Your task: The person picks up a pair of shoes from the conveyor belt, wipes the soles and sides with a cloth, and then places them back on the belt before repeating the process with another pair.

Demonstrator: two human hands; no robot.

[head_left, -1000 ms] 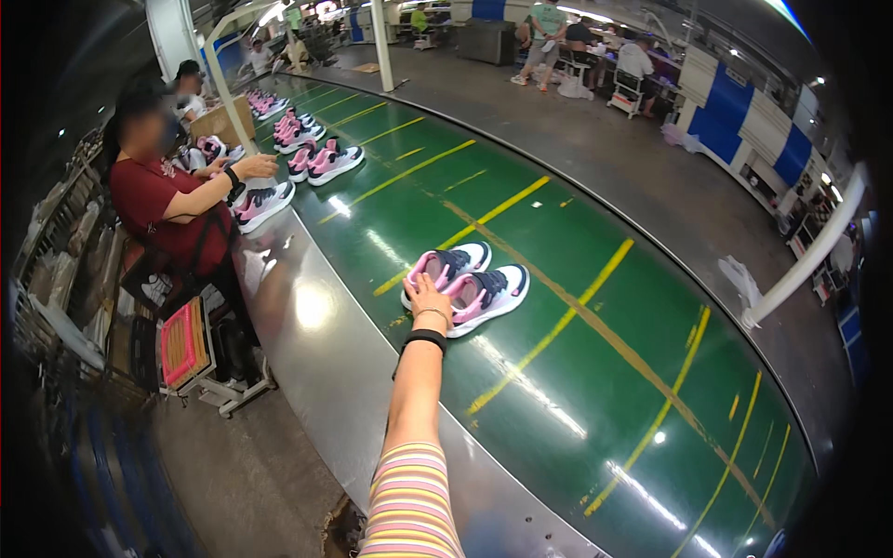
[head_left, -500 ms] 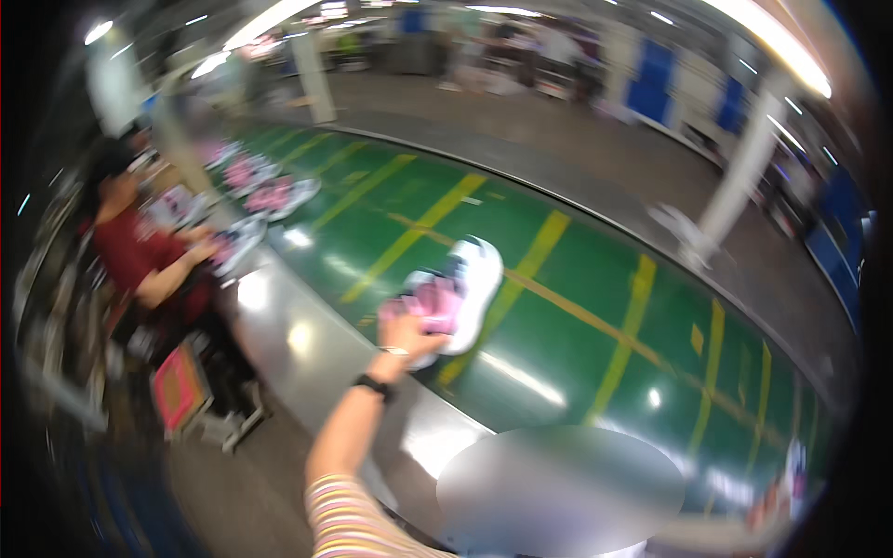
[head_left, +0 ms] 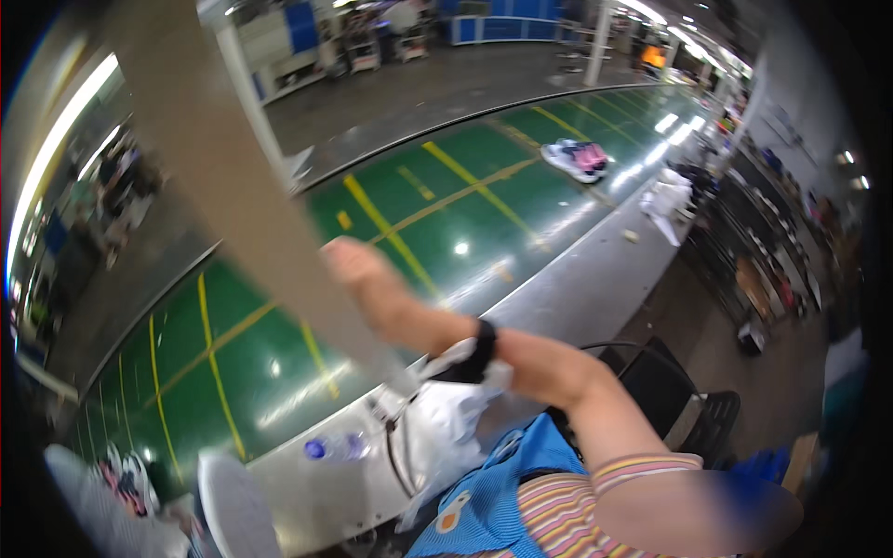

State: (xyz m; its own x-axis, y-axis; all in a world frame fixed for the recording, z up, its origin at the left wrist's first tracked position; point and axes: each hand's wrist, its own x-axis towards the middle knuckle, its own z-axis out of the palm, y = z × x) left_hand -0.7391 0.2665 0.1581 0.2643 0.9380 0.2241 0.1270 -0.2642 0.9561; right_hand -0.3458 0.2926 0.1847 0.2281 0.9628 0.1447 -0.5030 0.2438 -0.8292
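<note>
My right hand (head_left: 358,265) stretches out over the green conveyor belt (head_left: 307,391), bare and blurred, close by a pale upright post (head_left: 251,186). Its fingers are too smeared to read. A black band (head_left: 484,349) sits round the wrist of that arm. My left hand is not visible. At the lower left edge, a grey-white shoe sole (head_left: 237,507) looms large and close. Beside it lies a pink and dark sneaker (head_left: 126,484), partly cut off. Farther right on the belt rests a white, navy and pink sneaker (head_left: 577,160).
On the metal ledge (head_left: 577,288) along the belt are a bottle with a blue cap (head_left: 339,448) and a white plastic bag (head_left: 446,418) by the post's foot. White cloths (head_left: 665,200) lie farther along it. A black chair (head_left: 674,395) stands at right.
My view has swung to the right. The seated co-worker and the shoe in my left hand have left the middle of view. My right arm now shows across it, reaching over the belt.
</note>
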